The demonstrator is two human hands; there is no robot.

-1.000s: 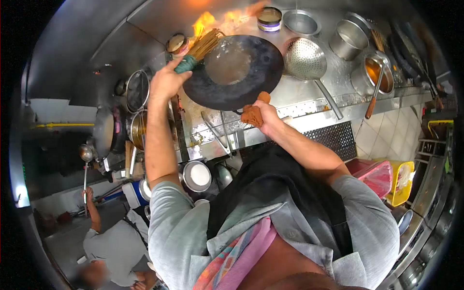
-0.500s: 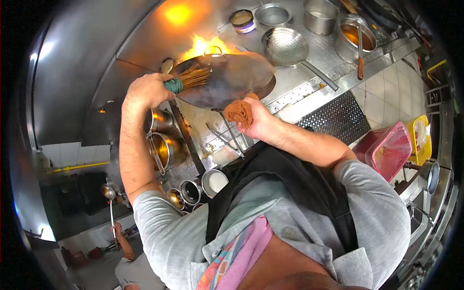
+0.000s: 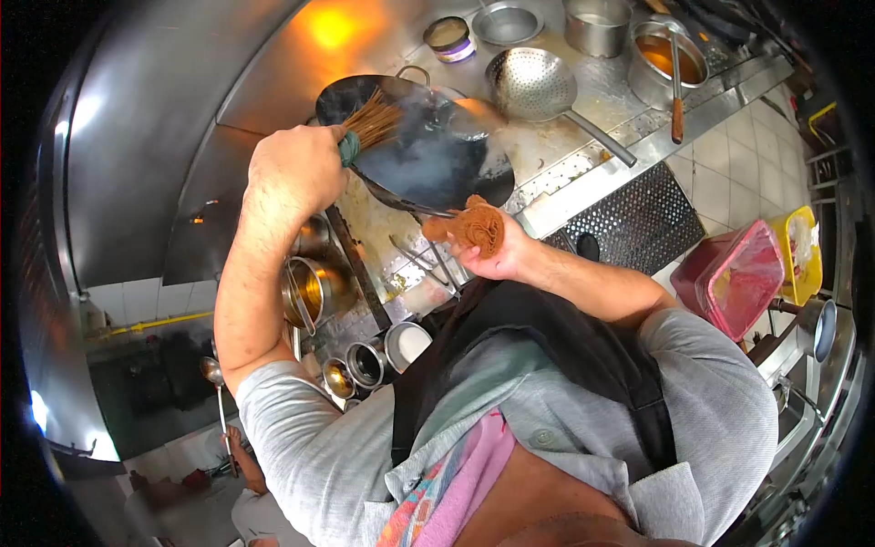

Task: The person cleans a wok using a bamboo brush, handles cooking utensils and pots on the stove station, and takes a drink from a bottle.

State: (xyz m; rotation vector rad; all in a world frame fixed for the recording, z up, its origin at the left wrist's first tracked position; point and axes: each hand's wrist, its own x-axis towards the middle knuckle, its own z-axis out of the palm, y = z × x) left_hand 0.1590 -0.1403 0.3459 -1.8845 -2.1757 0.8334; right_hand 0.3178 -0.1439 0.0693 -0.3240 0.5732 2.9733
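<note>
Nearest, right hand (image 3: 501, 256) grasping brown cloth (image 3: 481, 230) at near edge of wok (image 3: 427, 153); farther and left, left hand (image 3: 296, 170) clenched round green-bound end of brush (image 3: 372, 125), bristles slanting right and far from that grip over the wok, which lies right of the left hand, just beyond the right hand.

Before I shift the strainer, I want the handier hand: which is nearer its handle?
Right. The right hand, with the brown cloth, is below and left of the handle, by the wok. The left hand, holding the brush, is farther off, at the wok's left side.
</note>
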